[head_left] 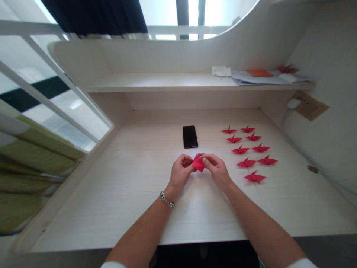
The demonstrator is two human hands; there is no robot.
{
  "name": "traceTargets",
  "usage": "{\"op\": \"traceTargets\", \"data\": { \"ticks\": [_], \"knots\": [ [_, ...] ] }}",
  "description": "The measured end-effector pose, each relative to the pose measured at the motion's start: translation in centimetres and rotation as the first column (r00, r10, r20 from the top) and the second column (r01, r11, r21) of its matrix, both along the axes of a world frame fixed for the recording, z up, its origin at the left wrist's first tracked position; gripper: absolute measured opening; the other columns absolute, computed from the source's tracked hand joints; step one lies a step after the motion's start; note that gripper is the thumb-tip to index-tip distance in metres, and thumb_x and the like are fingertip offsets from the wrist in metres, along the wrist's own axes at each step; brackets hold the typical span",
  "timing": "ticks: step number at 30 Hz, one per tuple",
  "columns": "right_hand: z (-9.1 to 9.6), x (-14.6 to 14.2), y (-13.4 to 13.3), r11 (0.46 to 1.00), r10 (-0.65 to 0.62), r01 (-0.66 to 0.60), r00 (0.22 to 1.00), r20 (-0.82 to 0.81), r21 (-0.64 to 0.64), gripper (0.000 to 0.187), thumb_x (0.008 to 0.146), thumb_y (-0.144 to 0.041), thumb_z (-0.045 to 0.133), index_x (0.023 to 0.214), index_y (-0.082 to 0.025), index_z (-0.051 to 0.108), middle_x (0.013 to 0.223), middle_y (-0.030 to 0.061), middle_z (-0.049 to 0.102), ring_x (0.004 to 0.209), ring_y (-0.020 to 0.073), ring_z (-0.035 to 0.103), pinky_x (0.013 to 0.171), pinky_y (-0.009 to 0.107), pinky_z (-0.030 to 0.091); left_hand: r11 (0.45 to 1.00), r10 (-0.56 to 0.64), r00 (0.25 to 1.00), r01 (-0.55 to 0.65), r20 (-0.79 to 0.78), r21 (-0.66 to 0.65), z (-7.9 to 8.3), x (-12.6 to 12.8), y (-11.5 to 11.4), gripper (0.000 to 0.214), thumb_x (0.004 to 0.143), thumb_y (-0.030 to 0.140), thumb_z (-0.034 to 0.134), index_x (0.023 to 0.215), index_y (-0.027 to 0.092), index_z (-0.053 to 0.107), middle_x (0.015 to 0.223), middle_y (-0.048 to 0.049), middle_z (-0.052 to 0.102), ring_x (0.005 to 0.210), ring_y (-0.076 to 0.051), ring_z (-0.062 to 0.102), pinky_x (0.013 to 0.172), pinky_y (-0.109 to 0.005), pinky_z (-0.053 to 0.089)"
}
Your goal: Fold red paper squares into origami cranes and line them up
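A small piece of folded red paper (198,163) is held just above the desk, between my two hands. My left hand (182,169) pinches its left edge with thumb and fingers. On the other side, my right hand (216,168) grips the right edge, thumb in front and fingers behind. The finer creases are too small to make out. To the right of my hands, several red paper cranes (246,163) stand on the desk in two columns, and the nearest crane (254,177) sits alone at the front.
Beyond my hands lies a black phone (190,137). A shelf (156,89) spans the back, carrying papers (242,78), an orange packet (260,73) and a crumpled tissue (221,71). A cable (295,147) runs down the right wall from a socket (311,105).
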State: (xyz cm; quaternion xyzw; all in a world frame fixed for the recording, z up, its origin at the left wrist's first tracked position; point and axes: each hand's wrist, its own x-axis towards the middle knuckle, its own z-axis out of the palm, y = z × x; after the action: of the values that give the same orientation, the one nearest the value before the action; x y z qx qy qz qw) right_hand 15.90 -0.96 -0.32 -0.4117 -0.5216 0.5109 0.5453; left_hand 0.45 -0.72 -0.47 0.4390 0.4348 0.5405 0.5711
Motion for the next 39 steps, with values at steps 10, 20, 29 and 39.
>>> {"op": "traceTargets", "data": {
  "ticks": [10, 20, 29, 39],
  "knots": [
    [0.1, 1.1, 0.5, 0.995, 0.062, -0.058, 0.997, 0.046, -0.076, 0.023, 0.069, -0.03, 0.074, 0.091, -0.022, 0.076, 0.092, 0.0054, 0.075, 0.087, 0.0236, 0.067, 0.085, 0.04, 0.051, 0.995, -0.099, 0.995, 0.1, 0.015, -0.008, 0.1, 0.0, -0.2, 0.048, 0.058, 0.022, 0.082, 0.1, 0.015, 0.059, 0.074, -0.0013, 0.067, 0.067, -0.016, 0.066, 0.061, -0.027, 0.055],
    [0.4, 2.1, 0.5, 0.973, 0.197, -0.196, 0.98, -0.004, -0.119, 0.036, 0.065, -0.028, 0.079, 0.1, -0.02, 0.074, 0.084, 0.0053, 0.074, 0.068, 0.0164, 0.063, 0.069, 0.034, 0.052, 0.98, -0.17, 0.985, 0.169, 0.001, 0.101, 0.7, -0.2, -0.5, 0.044, 0.063, 0.022, 0.079, 0.104, 0.015, 0.064, 0.078, -0.0047, 0.07, 0.068, -0.018, 0.068, 0.062, -0.028, 0.055],
    [0.9, 2.1, 0.3, 0.935, 0.328, -0.322, 0.945, 0.013, -0.149, 0.037, 0.065, -0.034, 0.08, 0.098, -0.018, 0.075, 0.082, 0.0066, 0.074, 0.065, 0.0155, 0.062, 0.066, 0.032, 0.051, 0.983, -0.089, 0.988, 0.108, -0.129, 0.151, 0.7, -0.1, -0.7, 0.021, 0.064, 0.024, 0.079, 0.08, 0.014, 0.069, 0.075, -0.0039, 0.069, 0.065, -0.015, 0.065, 0.061, -0.025, 0.054],
    [0.4, 1.8, 0.5, 0.969, 0.197, -0.185, 0.979, 0.058, -0.162, 0.036, 0.07, -0.043, 0.074, 0.095, -0.017, 0.075, 0.076, 0.0063, 0.072, 0.066, 0.0163, 0.063, 0.062, 0.031, 0.051, 0.99, -0.064, 0.991, 0.079, -0.117, 0.121, 0.4, 0.2, -0.6, 0.021, 0.07, 0.031, 0.075, 0.078, 0.014, 0.066, 0.066, -0.0027, 0.067, 0.058, -0.013, 0.061, 0.054, -0.023, 0.049]
  ]
}}
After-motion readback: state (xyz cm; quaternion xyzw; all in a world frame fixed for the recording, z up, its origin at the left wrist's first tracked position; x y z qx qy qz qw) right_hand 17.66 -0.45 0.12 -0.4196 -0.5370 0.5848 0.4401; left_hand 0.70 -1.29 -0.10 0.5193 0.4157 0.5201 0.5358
